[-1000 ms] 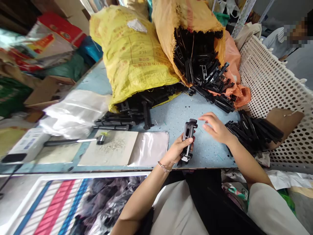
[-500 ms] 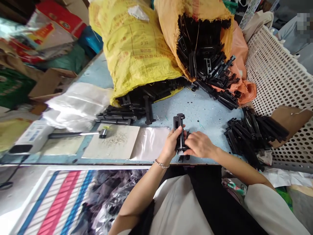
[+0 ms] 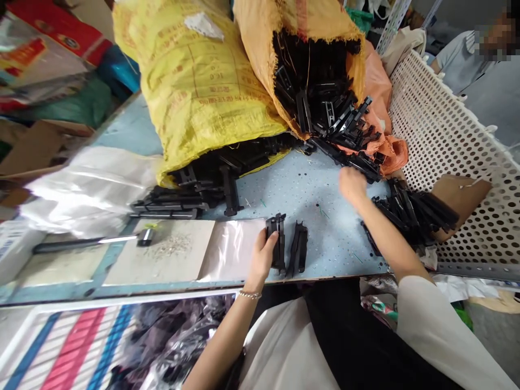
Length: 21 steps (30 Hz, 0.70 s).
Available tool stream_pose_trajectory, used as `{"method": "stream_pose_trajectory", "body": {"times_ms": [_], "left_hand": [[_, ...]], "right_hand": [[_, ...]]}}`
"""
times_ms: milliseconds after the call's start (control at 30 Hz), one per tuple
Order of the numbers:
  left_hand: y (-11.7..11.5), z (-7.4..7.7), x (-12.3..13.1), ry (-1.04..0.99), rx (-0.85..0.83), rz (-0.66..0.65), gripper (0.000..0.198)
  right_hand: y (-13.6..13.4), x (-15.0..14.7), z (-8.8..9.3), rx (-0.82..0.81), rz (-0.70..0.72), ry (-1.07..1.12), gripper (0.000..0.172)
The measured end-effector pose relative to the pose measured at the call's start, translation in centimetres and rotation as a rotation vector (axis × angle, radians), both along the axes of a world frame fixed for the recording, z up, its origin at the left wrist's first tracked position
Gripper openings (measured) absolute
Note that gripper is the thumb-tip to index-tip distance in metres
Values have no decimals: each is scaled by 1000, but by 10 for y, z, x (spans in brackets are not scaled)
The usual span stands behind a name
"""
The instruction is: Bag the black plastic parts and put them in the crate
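Observation:
My left hand (image 3: 263, 252) is closed round a long black plastic part (image 3: 279, 244), which stands near the table's front edge. Just right of it lies another black plastic part (image 3: 299, 248), touched by neither hand. My right hand (image 3: 352, 185) is stretched forward, close to the black parts (image 3: 368, 165) spilling from the orange sack (image 3: 252, 38). Its fingers are blurred and partly hidden, so whether it grips anything does not show.
A yellow sack (image 3: 203, 81) with black parts at its mouth lies at the back left. A hammer (image 3: 145, 236) rests on a pale board (image 3: 162, 265). More black parts (image 3: 418, 211) are heaped by a white perforated basket (image 3: 455, 130). Another person (image 3: 459, 59) is beyond it.
My right hand has left the part held with my left hand and moved forward and right towards the orange sack. My left hand still holds its part. The view has shifted right.

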<state>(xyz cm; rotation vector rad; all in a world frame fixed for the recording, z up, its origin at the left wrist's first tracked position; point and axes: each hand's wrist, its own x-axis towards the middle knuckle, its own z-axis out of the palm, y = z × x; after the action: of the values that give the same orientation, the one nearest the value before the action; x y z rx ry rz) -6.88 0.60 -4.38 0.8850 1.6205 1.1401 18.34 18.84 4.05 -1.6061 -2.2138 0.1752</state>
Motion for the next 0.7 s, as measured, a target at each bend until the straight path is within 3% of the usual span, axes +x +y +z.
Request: {"method": "stream_pose_trajectory", "body": {"times_ms": [67,133,233,300,400,500,533,567,633,700], "left_hand": [[-4,-14,2,192,73,-61,40],[-6,-25,6,383,170,-84,41],[-7,-29,8,618,231,-72,37],[-5,-21,10,657,267,-51,36],[3,3,20,429,344,-92,41],[22,28,40,-115,347,-119,54],[28,36,46,-301,327,-97,56],[33,43,50,-451,299,-69,56],[37,56,53,-612,228,-48,53],[31,69,51,-632,164,-98,52]], "right_hand": [[34,33,7,-67,-268,-53,31],[49,57,9,-135,-403,-109,34],[44,70,9,-228,-432,-179,35],[30,64,10,-272,-362,-203,29],[-11,33,16,-276,-183,-187,19],[-73,-9,18,-217,15,-125,20],[-93,-21,18,-199,119,-93,17],[-110,-30,18,-157,345,-21,18],[-128,-40,16,-47,584,108,20],[-124,-40,15,115,589,146,26]]}}
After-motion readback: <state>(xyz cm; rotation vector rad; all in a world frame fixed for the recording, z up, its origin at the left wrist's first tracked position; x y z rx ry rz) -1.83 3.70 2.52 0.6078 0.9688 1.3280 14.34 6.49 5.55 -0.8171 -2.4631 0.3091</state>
